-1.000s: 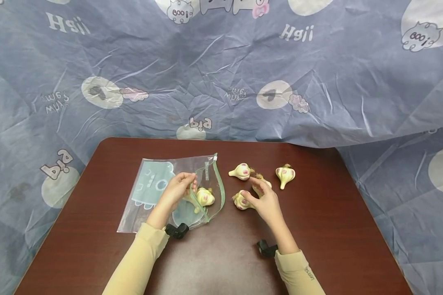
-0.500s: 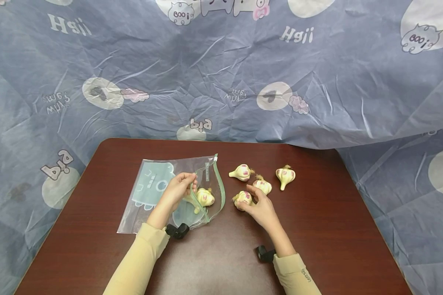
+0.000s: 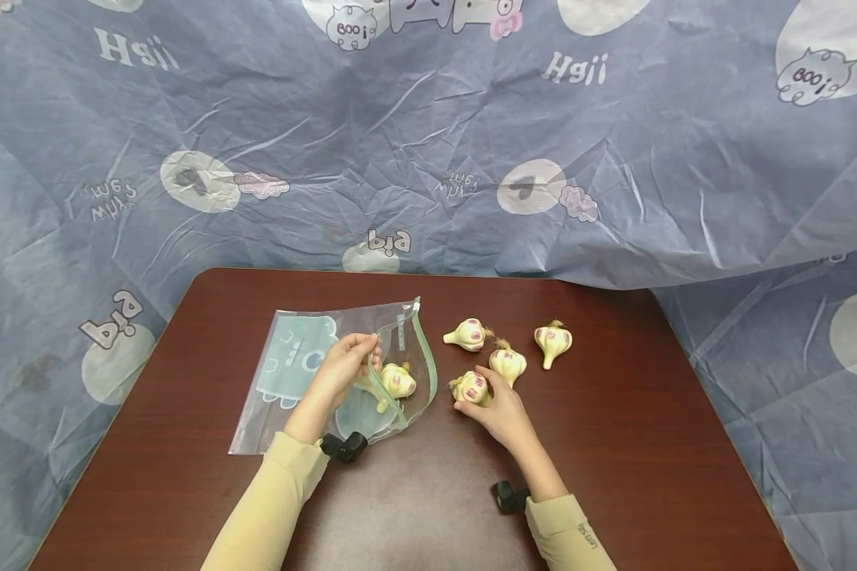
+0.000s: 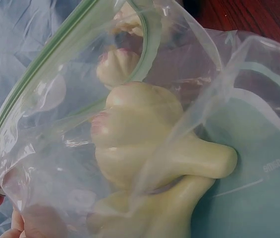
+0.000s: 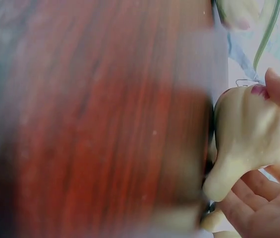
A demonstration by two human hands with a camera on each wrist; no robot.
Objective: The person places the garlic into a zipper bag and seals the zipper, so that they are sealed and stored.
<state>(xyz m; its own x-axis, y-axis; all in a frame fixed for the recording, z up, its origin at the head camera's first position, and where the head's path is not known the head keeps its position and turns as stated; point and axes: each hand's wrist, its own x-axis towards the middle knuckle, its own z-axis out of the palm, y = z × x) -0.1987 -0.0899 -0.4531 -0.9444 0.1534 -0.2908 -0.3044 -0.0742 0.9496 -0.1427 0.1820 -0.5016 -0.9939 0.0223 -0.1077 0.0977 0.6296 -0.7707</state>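
My left hand pinches the green-edged mouth of a clear zip bag printed with a pale blue figure. The mouth gapes to the right. Inside lie garlic bulbs; in the left wrist view two bulbs show through the plastic, stems together. Right of the bag, my right hand grips another garlic bulb between thumb and fingers. The right wrist view has this bulb with its stem downward, the thumb over its pink-marked end and fingers beneath. Whether it touches the table is unclear.
Three more garlic bulbs lie on the dark red-brown table: one at the back, one beside the right hand, one farther right. A blue-grey printed cloth hangs behind the table.
My right hand has moved left and towards me, off the bulb behind, and its thumb and fingers have closed round the nearer bulb. The left hand and bag hold still.
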